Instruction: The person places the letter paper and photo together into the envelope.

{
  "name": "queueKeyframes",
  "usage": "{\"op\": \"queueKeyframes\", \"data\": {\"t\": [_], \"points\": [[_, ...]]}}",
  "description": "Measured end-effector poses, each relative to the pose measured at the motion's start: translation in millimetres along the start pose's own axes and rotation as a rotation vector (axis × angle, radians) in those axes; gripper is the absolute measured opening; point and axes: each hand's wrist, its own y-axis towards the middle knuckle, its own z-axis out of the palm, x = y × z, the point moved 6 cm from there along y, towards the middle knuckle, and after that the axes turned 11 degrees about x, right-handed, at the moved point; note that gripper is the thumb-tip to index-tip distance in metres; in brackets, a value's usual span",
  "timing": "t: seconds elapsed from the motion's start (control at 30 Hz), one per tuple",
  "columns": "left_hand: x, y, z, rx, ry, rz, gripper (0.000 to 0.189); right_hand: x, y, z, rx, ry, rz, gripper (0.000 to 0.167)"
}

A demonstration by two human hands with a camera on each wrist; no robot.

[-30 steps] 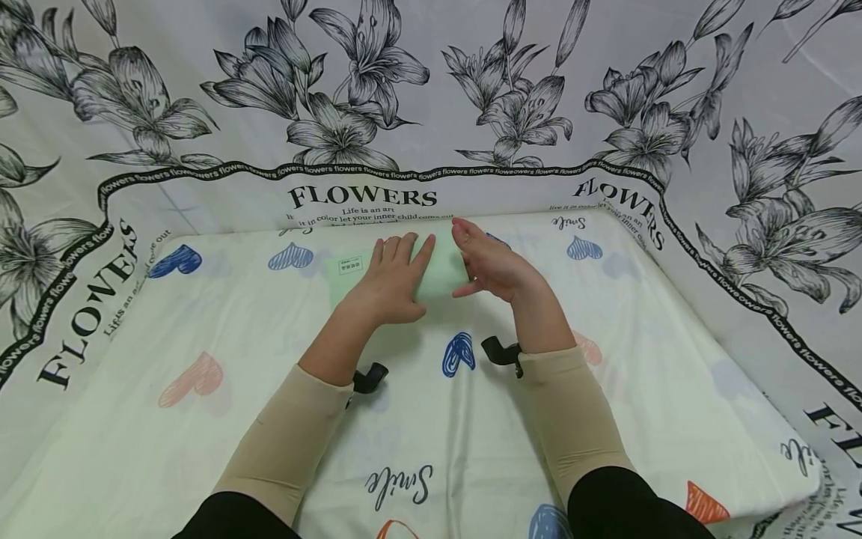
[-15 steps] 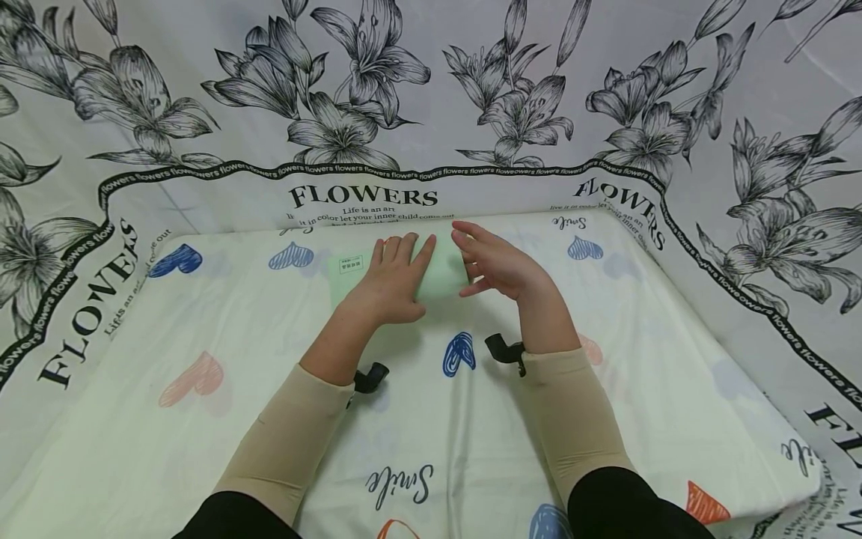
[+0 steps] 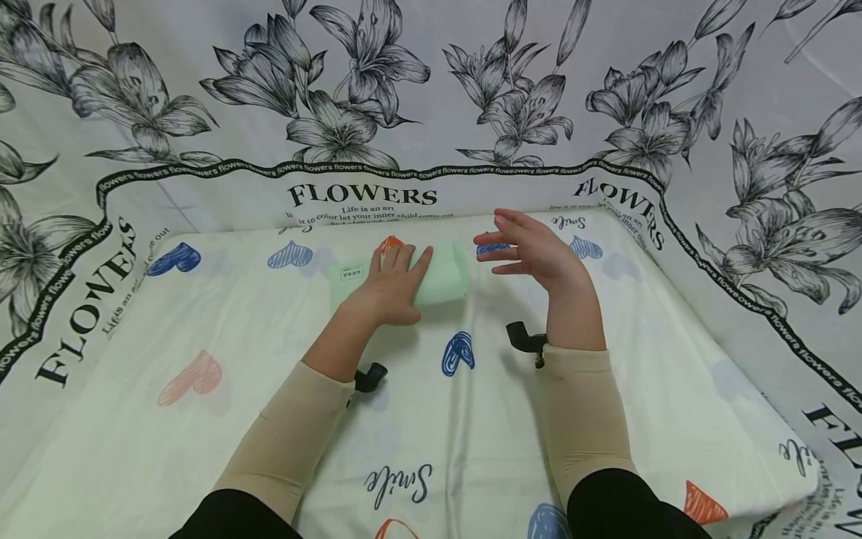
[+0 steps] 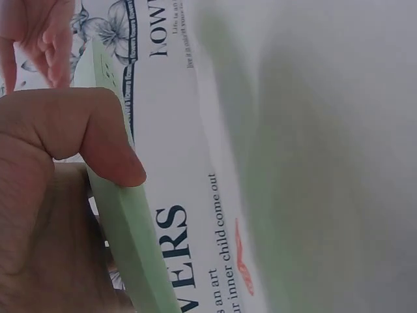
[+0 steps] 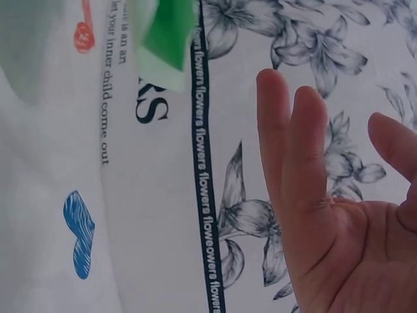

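Observation:
A pale green flat packet (image 3: 441, 273) with a small printed label spans the far middle of the table in the head view. My left hand (image 3: 387, 288) lies across it, fingers spread over the top, thumb at the near edge. In the left wrist view the left thumb (image 4: 98, 130) is bent against the packet's narrow side (image 4: 127, 222), which stands apart from the cloth. My right hand (image 3: 535, 251) hovers to the packet's right, fingers loosely extended and holding nothing. Darker green shows at the packet's end (image 5: 171, 39) in the right wrist view.
A white cloth (image 3: 256, 434) printed with hearts and "Smile" covers the table. Behind and around it hangs a white flower-print sheet (image 3: 471, 142). Black wrist camera mounts (image 3: 370, 376) stick out beneath both wrists.
My right hand has drawn away to the right from the packet's right end, which now shows. The left hand and packet have barely shifted; a red print now shows behind the left fingers.

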Motion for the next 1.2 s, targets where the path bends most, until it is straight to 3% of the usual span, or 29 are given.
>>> {"op": "queueKeyframes", "data": {"t": [0.3, 0.63, 0.83, 1.2], "points": [[3.2, 12.2, 26.8, 0.144, -0.056, 0.004, 0.113, 1, -2.9, -10, -0.021, 0.024, -0.035, 0.071], [8.3, 17.0, 41.5, 0.213, -0.103, 0.008, 0.106, 5, -4.3, -13, -0.035, 0.003, -0.044, 0.062], [7.8, 18.4, 45.4, 0.263, -0.118, 0.001, 0.1, 5, -6.2, -16, -0.04, -0.001, -0.042, 0.06], [5.8, 15.1, 43.1, 0.266, -0.144, -0.011, 0.094, 6, -12.7, -20, -0.045, 0.005, -0.053, 0.055]]}}
